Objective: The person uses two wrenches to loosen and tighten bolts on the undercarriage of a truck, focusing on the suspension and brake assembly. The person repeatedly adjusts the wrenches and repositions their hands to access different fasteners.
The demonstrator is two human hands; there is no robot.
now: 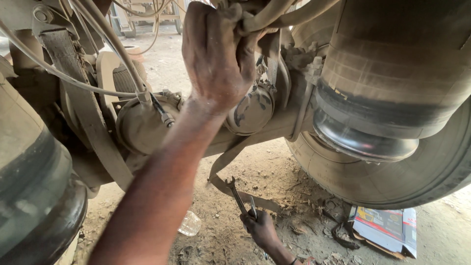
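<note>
Forearm fills the near part of our view, rising from the lower left on a steep slant and passing in front of the dusty brake chamber (pixel 140 125). At its end our left hand (pixel 218 54) sits above and to the right of that chamber, with the back of the hand turned toward us, the wrist nearly straight and the fingers curled away to the right. It is clenched around a bundle of pale hoses (pixel 274 14) that arches off to the upper right. We cannot see how far the fingertips wrap behind them.

Farther off, below and to the right of the brake chamber, our right hand (pixel 260 228) is down near the dirt ground (pixel 274 167), its wrist coming in from the bottom edge. That hand is closed in a fist around the shafts of two spanners (pixel 238 196). Their long axes run steeply upward out of the fist and lean left. The longer one ends in an open jaw head that points up and left, toward the chamber. The shorter one stands just beside it on the right, more nearly upright.

A clear plastic bottle (pixel 190 223) lies on the ground below the chamber, left of the fist. Far to the chamber's lower right, a printed cardboard box (pixel 387 225) rests on the ground under the big tyre (pixel 392 181).
</note>
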